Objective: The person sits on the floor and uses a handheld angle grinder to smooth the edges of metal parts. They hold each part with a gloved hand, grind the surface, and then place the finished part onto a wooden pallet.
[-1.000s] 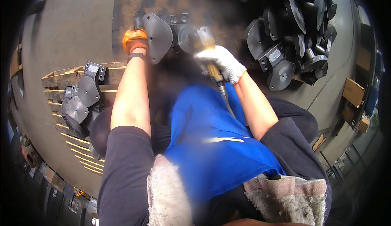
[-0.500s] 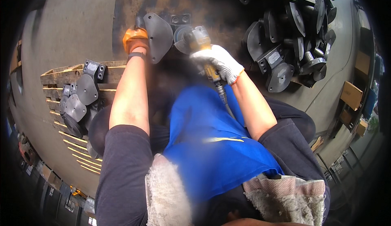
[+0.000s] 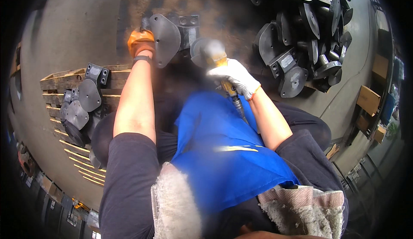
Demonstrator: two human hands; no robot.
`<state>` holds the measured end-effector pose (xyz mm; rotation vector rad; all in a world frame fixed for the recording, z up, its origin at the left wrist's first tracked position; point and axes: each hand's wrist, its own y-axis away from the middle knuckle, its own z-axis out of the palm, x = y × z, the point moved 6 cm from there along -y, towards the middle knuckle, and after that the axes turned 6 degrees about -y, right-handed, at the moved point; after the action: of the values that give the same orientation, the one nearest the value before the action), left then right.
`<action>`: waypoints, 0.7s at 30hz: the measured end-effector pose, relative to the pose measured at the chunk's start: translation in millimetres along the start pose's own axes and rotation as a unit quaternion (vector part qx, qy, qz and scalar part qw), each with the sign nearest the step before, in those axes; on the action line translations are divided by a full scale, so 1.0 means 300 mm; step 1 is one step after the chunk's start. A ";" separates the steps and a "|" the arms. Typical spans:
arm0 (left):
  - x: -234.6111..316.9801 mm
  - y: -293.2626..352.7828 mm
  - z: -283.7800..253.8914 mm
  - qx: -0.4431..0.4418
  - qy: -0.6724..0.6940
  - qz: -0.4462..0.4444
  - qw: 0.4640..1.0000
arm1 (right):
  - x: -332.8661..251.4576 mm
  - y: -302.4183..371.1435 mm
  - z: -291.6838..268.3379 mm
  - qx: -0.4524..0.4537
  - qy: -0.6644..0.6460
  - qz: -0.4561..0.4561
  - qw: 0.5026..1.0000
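Observation:
My left hand (image 3: 141,42), in an orange glove, is closed round the short round stem of a dark metal bracket (image 3: 167,40). The bracket has a rounded plate with holes and a flat two-holed tab (image 3: 189,26) on its right. In a white knit glove, my right hand (image 3: 234,76) grips a yellow air grinder (image 3: 218,59), with a hose fitting (image 3: 237,103) at its lower end. The grinder's round disc (image 3: 198,51) is at the bracket's right side, near the tab's lower end; whether they touch I cannot tell. A blur covers part of the grinder's head.
Many similar metal brackets (image 3: 292,80) lie heaped at the right on the brown, stained work surface (image 3: 223,23). More brackets (image 3: 89,94) sit on a slatted wooden pallet (image 3: 64,82) at the left. Cardboard boxes (image 3: 369,100) stand at the far right.
The grinder has shifted slightly right and down, off the tab's lower part, which now shows more. My left hand and the bracket have hardly moved.

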<state>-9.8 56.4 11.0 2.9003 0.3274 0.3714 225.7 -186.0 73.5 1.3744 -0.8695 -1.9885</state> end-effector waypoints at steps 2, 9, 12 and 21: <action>0.010 0.013 -0.018 -0.007 -0.003 -0.041 0.999 | 0.025 -0.007 -0.008 0.010 0.008 -0.010 1.000; -0.013 -0.002 0.012 -0.001 0.010 -0.007 1.000 | -0.032 -0.047 0.038 -0.014 0.001 -0.040 0.999; -0.014 0.003 0.002 0.008 0.015 -0.001 1.000 | -0.065 -0.065 0.044 -0.015 -0.050 -0.014 0.999; -0.002 0.009 -0.011 -0.003 0.007 -0.032 0.999 | -0.050 -0.045 0.055 -0.006 -0.017 -0.040 0.999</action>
<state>-10.8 54.1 14.6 2.8754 0.4198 0.3824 213.7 -163.2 76.1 1.3909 -0.8276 -2.0802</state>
